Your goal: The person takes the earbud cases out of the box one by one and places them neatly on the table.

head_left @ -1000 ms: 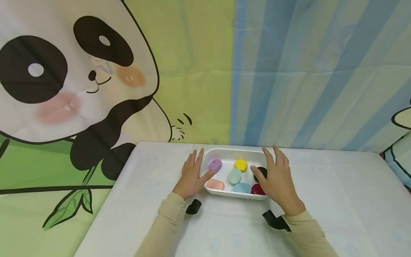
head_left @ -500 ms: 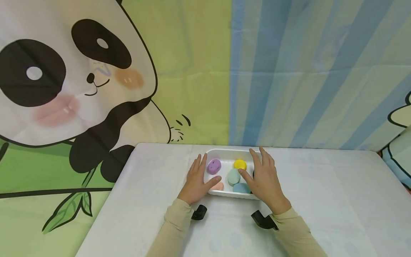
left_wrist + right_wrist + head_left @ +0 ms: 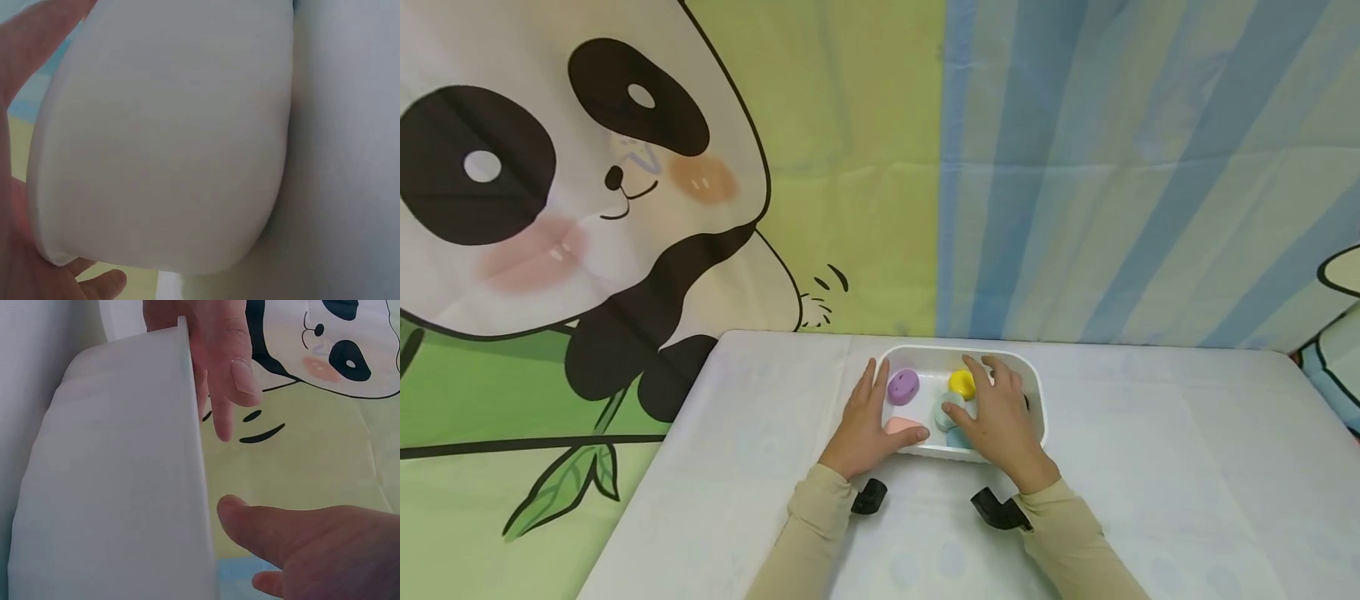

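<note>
A white rectangular tray (image 3: 1036, 379) with rounded corners sits near the table's far edge, holding smooth rounded pieces. The purple one (image 3: 903, 387) has small dark marks; yellow (image 3: 959, 382), pale green (image 3: 946, 410), pink (image 3: 901, 425) and light blue (image 3: 957, 438) pieces also show. My left hand (image 3: 867, 427) is spread at the tray's left rim, its thumb overlapping the pink piece in the head view. My right hand (image 3: 1004, 423) reaches over the tray's right half with fingers slightly bent and thumb near the pale green piece, hiding most of what lies beneath.
A white cloth covers the table (image 3: 1165, 467). Behind it hangs a printed backdrop with a panda (image 3: 647, 250) and blue stripes. A black angled mount (image 3: 868, 497) is at the left wrist and another black mount (image 3: 1000, 509) at the right.
My right hand has moved left across the tray, covering the dark and red pieces and uncovering the right rim. My left hand has shifted slightly right, its thumb further over the pink piece.
</note>
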Tool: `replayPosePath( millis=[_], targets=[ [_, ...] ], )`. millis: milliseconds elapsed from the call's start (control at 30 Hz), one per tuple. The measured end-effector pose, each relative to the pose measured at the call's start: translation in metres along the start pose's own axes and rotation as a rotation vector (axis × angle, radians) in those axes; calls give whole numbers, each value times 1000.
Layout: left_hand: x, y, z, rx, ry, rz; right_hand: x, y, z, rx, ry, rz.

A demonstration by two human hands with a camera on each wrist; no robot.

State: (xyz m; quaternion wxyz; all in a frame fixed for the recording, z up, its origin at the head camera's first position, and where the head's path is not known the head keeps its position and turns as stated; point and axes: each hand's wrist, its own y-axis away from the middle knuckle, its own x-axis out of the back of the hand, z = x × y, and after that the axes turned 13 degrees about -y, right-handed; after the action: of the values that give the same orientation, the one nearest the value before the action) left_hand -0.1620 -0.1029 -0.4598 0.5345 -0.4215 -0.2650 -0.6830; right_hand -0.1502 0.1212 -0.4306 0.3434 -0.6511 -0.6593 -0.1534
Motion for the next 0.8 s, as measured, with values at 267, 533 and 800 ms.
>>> replayPosePath(
  millis=[267,533,800],
  targets=[
    [-4,0,-1,-10,-20,-4,-11,-2,5,-7,-9,-35],
    [-3,0,-1,-3,-42,-7,-21,-4,6,-36,-24,-72],
    [-4,-2,-3,-2,-31,-1,-23,-4,7,-78,-60,-124]
  ],
)
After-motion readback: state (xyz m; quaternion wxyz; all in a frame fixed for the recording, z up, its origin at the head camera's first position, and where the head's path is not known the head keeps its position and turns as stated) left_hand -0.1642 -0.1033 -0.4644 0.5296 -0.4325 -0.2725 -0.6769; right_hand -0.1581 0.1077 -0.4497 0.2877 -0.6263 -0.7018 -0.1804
